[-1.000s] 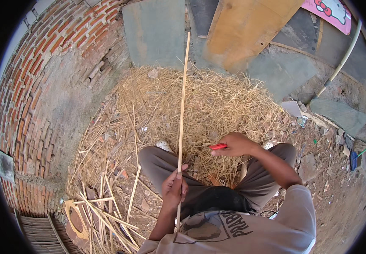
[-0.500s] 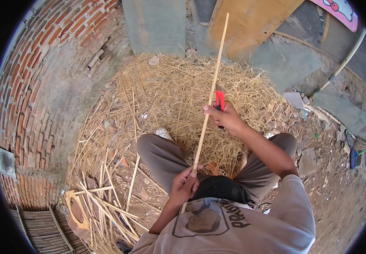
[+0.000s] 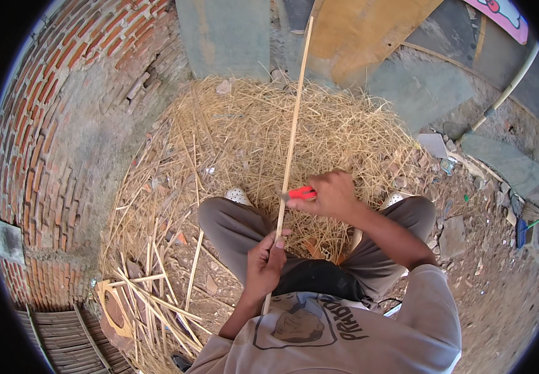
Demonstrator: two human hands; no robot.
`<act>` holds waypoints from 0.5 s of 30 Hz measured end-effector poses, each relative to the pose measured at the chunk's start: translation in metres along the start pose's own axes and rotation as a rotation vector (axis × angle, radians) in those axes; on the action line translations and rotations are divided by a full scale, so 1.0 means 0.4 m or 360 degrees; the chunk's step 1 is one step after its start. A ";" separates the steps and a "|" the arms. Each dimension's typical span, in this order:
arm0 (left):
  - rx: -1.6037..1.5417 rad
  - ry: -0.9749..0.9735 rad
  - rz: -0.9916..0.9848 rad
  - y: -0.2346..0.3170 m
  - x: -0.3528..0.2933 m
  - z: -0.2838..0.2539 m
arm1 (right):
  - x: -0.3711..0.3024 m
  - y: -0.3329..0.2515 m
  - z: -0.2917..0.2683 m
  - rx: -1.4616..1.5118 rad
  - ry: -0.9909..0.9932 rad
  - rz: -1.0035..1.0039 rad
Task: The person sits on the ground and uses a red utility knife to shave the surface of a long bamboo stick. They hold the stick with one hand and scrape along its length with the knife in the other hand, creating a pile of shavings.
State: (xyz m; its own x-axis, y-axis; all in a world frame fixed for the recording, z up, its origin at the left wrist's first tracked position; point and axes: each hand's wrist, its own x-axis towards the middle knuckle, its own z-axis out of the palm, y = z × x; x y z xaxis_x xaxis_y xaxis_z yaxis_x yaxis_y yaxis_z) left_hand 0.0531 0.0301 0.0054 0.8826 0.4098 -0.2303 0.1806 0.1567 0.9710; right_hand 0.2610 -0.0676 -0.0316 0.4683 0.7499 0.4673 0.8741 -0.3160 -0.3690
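Right hand [image 3: 332, 194] w/ red-handled knife [image 3: 301, 193] has come back down the bamboo strip [image 3: 291, 137] from higher up half a sec ago; blade now at the strip just above left hand [image 3: 266, 265]. Looks like one shaving stroke done, next starting. Left hand closed round strip's lower part, over the lap; strip leans up across the straw pile [image 3: 244, 137]. Strip tilt also steeper vs. earlier.

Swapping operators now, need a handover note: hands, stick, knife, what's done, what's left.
Left hand: closed around the long thin stick near its lower end, over the lap.
Right hand: gripping a red-handled knife, blade against the stick just above the left hand.
Stick runs up and away over the shavings pile.
Done: many shavings lie on the ground; trimmed sticks piled at left.
Left: this stick is in mid-scrape.
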 end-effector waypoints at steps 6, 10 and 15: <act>0.0012 0.0075 0.0030 -0.008 -0.004 0.002 | -0.033 -0.059 0.023 0.0121 0.0018 -0.0204; 0.0128 0.0013 0.0046 -0.016 -0.022 0.003 | 0.004 0.006 -0.002 -0.0027 -0.0135 0.0144; 0.0093 0.0022 0.0084 -0.016 -0.014 -0.004 | -0.036 -0.056 0.030 0.0088 -0.0178 -0.0032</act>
State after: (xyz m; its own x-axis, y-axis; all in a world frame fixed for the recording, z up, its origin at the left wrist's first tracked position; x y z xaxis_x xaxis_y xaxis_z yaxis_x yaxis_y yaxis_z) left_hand 0.0463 0.0284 0.0003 0.8856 0.4286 -0.1791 0.1593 0.0819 0.9838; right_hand 0.2331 -0.0644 -0.0397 0.4306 0.8168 0.3839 0.8733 -0.2697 -0.4057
